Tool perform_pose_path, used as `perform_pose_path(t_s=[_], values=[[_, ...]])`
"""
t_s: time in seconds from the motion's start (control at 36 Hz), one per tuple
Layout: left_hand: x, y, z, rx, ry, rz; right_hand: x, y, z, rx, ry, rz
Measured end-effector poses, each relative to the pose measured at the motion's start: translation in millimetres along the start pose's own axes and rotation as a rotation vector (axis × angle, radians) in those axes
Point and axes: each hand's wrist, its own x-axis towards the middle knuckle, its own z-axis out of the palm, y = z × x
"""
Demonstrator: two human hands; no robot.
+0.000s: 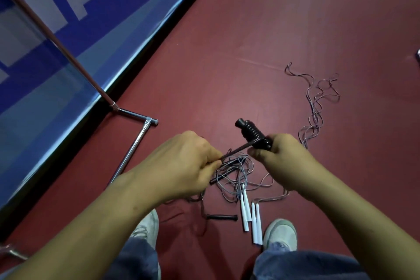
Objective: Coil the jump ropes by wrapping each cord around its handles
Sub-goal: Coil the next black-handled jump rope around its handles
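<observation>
Left hand [181,166] pinching taut dark cord [236,149], right hand [281,154] gripping cylindrical, coil-ribbed black handles [250,132] above smooth maroon floor [250,29].

Matt red floor [272,18], shiny chrome metal stand [134,150]
</observation>
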Motion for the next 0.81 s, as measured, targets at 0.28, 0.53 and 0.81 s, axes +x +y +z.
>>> perform_pose_path(t_s=[0.28,0.53,0.81], values=[[6,10,22,0.078,0.157,-0.015,-25,-35,-18,0.711,-0.291,0.087],[12,33,25,-0.416,0.268,-0.135,-30,-47,-29,0.938,-0.258,0.152],[13,24,17,-0.869,0.097,-0.353,-37,-33,-28,1.029,-0.505,0.082]])
